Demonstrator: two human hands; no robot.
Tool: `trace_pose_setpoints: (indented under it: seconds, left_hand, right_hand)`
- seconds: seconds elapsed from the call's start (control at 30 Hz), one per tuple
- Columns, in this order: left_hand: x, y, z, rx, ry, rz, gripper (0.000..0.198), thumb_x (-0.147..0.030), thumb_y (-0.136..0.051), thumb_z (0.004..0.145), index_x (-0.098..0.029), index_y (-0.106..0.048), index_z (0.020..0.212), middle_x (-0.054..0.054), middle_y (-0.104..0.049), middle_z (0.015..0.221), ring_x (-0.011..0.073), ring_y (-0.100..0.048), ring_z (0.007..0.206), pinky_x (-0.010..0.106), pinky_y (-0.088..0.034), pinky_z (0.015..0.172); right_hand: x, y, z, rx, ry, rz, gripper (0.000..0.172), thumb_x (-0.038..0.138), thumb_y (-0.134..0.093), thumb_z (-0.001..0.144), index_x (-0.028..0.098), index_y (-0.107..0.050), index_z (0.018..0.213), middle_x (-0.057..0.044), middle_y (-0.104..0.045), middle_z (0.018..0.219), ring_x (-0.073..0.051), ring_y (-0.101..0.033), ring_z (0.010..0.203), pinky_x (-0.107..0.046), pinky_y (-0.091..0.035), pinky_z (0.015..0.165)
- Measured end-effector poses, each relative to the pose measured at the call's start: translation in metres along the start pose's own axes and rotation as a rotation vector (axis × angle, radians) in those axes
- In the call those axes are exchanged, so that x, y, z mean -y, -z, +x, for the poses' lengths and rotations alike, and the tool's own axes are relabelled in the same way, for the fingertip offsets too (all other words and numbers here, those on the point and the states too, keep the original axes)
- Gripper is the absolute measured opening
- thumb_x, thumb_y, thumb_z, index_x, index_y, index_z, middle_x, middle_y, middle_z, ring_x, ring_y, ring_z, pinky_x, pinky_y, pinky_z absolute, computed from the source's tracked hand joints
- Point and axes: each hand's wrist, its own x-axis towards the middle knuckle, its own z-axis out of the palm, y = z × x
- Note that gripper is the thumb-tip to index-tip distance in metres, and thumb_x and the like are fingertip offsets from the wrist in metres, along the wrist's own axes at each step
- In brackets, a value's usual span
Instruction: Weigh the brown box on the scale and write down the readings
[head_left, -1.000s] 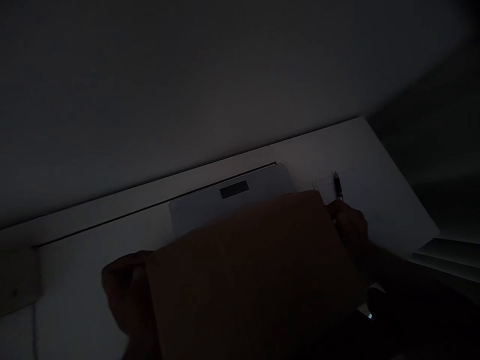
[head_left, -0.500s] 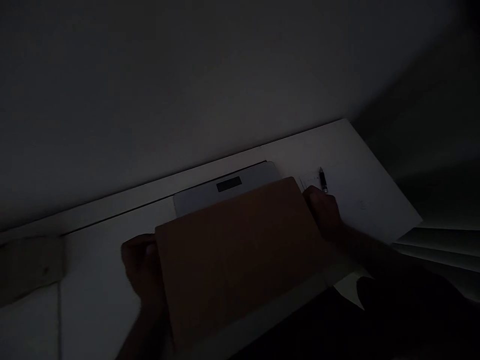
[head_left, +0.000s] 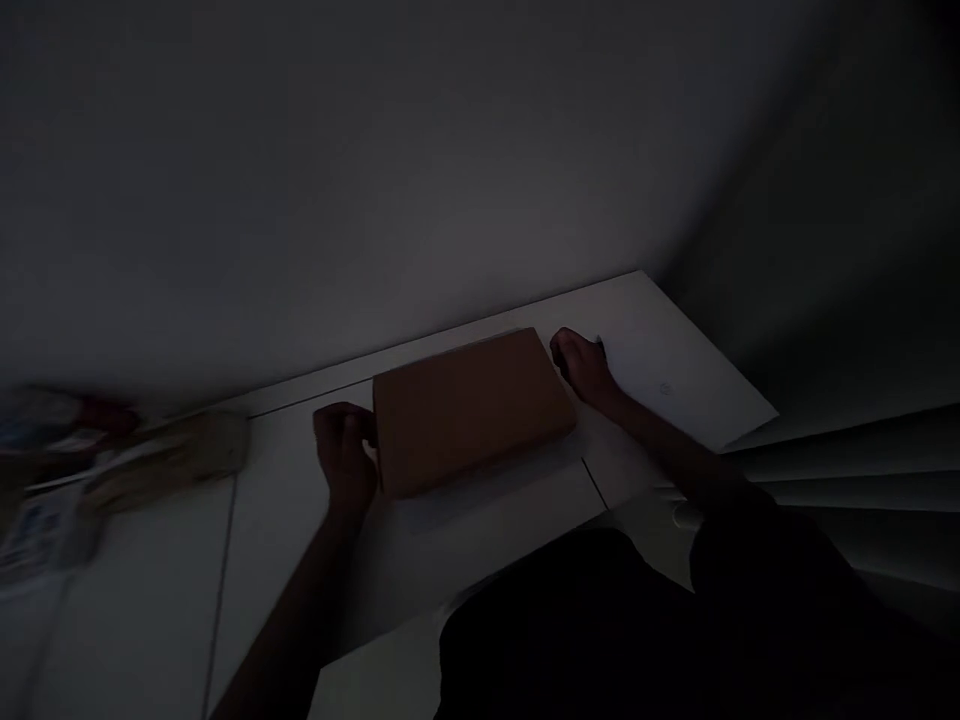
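A brown cardboard box lies flat on the white table, on top of a thin grey slab that is almost wholly hidden under it. My left hand is at the box's left side, fingers curled and fingertips at its edge. On the other side, my right hand is closed in a loose fist, a small gap away from the box. No object shows in that fist. Just behind the right hand a bit of a dark pen peeks out. The scene is very dim.
The table runs along a wall. On the far left lie a tan bundle and blurred packets, with a red item behind. Grey folds of a curtain-like cloth hang at the right.
The box has gone down and away from me onto the grey slab, covering its dark display. My right hand has come off the box's edge. The view has swung left, showing more items there.
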Motion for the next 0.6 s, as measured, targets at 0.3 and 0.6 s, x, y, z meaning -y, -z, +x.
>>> trace_pose_setpoints:
  seconds: [0.3, 0.6]
  left_hand:
    - [-0.022, 0.009, -0.049, 0.159, 0.055, -0.098, 0.069, -0.074, -0.059, 0.088, -0.027, -0.052, 0.139, 0.015, -0.062, 0.143, 0.0298, -0.061, 0.132, 0.047, -0.055, 0.105]
    - [-0.029, -0.018, -0.081, 0.217, -0.036, -0.013, 0.081, -0.079, -0.042, 0.094, -0.027, -0.044, 0.155, 0.01, -0.031, 0.172, 0.0284, -0.017, 0.163, 0.047, -0.009, 0.135]
  right_hand:
    - [0.011, 0.008, -0.023, 0.111, -0.091, 0.13, 0.071, 0.082, -0.034, 0.094, 0.024, -0.059, 0.127, -0.014, -0.069, 0.123, -0.026, -0.067, 0.11, -0.039, -0.06, 0.079]
    - [0.003, -0.01, -0.052, 0.083, 0.017, -0.037, 0.079, 0.077, -0.029, 0.099, 0.026, -0.054, 0.152, -0.01, -0.054, 0.158, -0.03, -0.044, 0.152, -0.054, -0.03, 0.13]
